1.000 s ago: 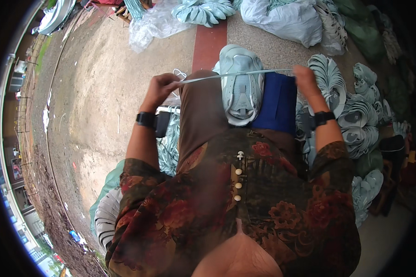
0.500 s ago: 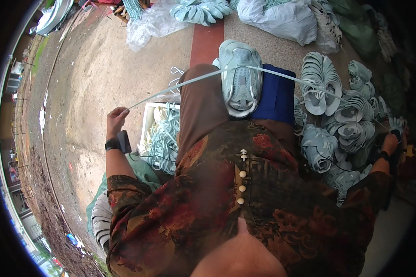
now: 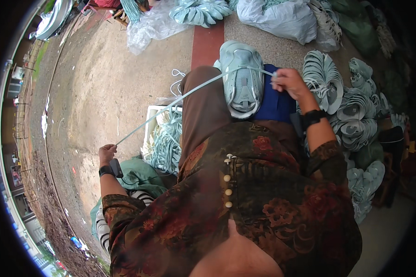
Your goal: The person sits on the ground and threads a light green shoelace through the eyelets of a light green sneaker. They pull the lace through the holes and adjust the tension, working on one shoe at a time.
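Observation:
A pale blue-grey sports shoe upper [image 3: 243, 94] rests on my lap between my knees, toe pointing away. A flat light shoelace [image 3: 198, 89] passes across its lacing area and runs out to both sides. My left hand [image 3: 107, 153] is closed on the long end of the lace, stretched far out to the left and taut. Just right of the shoe, my right hand [image 3: 289, 83] pinches the short stretch of lace coming from that side. Both wrists wear dark bands with small black devices.
A white box [image 3: 148, 131] of tangled pale laces stands beside my left leg. Blue cloth [image 3: 278, 104] covers my right thigh. Stacked shoe uppers [image 3: 322, 76] lie at the right. Plastic bags [image 3: 277, 21] and more uppers [image 3: 201, 11] sit on the far floor.
My right hand has come from far right in close to the shoe and now grips the lace there. My left hand has moved a little toward me and outward, still holding its end.

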### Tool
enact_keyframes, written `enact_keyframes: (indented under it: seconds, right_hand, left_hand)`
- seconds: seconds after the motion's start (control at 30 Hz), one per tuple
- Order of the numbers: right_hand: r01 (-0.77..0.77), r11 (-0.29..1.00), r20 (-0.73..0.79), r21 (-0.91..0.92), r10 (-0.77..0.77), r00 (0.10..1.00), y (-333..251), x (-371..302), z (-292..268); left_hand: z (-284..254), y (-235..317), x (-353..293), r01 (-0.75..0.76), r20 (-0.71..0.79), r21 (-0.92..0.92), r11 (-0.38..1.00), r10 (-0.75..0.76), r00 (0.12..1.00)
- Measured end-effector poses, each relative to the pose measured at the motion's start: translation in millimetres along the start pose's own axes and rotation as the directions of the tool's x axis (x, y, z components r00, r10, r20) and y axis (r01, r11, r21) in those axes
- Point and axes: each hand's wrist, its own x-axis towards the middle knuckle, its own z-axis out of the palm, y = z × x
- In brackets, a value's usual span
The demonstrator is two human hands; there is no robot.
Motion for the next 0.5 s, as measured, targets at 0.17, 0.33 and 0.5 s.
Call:
enact_keyframes:
  seconds: [0.17,0.33,0.5]
  right_hand:
    - [0.171,0.98,-0.196,0.101,-0.149,0.969,-0.8,46.4,48.2]
    - [0.171,0.977,-0.304,-0.128,-0.202,0.931,8.4,61.0,50.7]
    - [0.193,0.958,-0.338,-0.213,-0.257,0.905,11.2,64.9,53.9]
  left_hand:
    - [47.6,-14.0,-2.0,0.109,0.018,0.233,0.966,-0.117,0.993]
    - [92.7,-23.5,-7.3,0.079,0.109,0.322,0.944,-0.12,0.987]
    - [117.6,-32.3,-10.3,0.057,0.182,0.364,0.93,-0.131,0.975]
